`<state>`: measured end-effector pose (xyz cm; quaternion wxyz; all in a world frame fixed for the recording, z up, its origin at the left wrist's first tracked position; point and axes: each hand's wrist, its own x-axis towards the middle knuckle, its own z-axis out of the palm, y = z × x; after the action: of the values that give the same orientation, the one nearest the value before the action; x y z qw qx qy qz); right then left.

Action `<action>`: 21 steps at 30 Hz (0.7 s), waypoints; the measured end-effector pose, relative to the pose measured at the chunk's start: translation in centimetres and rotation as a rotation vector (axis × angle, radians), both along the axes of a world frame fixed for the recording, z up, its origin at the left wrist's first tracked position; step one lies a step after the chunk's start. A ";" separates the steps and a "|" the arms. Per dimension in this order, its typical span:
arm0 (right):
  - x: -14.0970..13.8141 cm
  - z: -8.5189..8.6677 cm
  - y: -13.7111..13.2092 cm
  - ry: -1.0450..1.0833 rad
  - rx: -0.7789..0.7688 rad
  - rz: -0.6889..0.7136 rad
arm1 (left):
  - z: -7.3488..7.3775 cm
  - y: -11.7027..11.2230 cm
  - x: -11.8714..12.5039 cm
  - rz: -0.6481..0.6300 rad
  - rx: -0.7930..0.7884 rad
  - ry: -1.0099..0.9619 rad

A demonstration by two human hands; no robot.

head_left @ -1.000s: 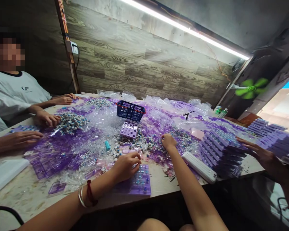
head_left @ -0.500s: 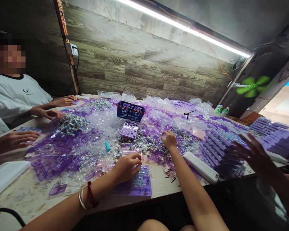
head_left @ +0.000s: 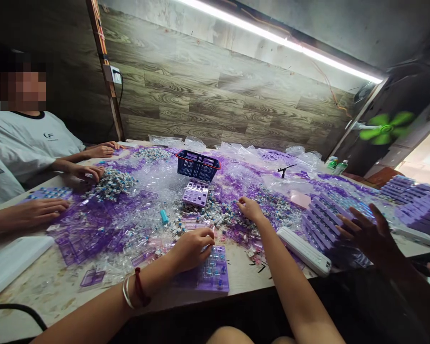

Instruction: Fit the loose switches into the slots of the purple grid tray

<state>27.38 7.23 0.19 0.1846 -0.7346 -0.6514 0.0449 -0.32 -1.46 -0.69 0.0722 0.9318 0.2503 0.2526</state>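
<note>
My left hand (head_left: 193, 246) is closed, fingers curled over a purple board (head_left: 224, 279) near the table's front edge. Rows of clear square pieces with blue inside (head_left: 211, 271) stand on that board. Anything between these fingertips is hidden. Further back, my right hand (head_left: 250, 209) reaches into a heap of small white and blue switch-like parts (head_left: 220, 210), its fingers drawn together. Whatever they pinch is too small to make out. Between and behind both hands, another purple panel with square holes (head_left: 195, 192) leans against a dark blue basket (head_left: 198, 166).
Loose clear pieces (head_left: 150, 186) and purple transparent frames (head_left: 84, 239) cover much of the table. A white bar-shaped case (head_left: 304, 251) and stacked purple boards (head_left: 320, 224) lie right. Other people's hands work at left (head_left: 45, 208) and right (head_left: 367, 229). A green fan (head_left: 385, 128) stands behind.
The view has turned slightly left. My right hand has shifted a little left over the parts, while my left hand stays above the board. The other person's hand at right has moved left.
</note>
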 end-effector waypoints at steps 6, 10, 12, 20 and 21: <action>0.3 -0.1 0.4 0.028 -0.040 -0.066 | 0.0 0.0 0.0 -0.012 0.007 -0.002; 0.5 -0.1 0.5 0.071 -0.054 -0.058 | 0.0 -0.1 0.0 -0.011 0.004 0.015; 0.7 -0.2 0.6 0.110 -0.048 -0.046 | 0.0 -0.1 0.0 -0.011 0.004 0.019; 1.7 -1.9 1.2 0.400 0.053 -0.016 | 0.0 -0.2 0.0 -0.004 0.005 0.011; 1.9 -2.1 1.2 0.444 0.068 -0.015 | 0.0 -0.2 0.1 0.003 -0.002 0.003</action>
<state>29.27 8.47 -1.86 0.3486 -0.7049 -0.5903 0.1823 -0.25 -1.66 -0.73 0.0725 0.9318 0.2521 0.2509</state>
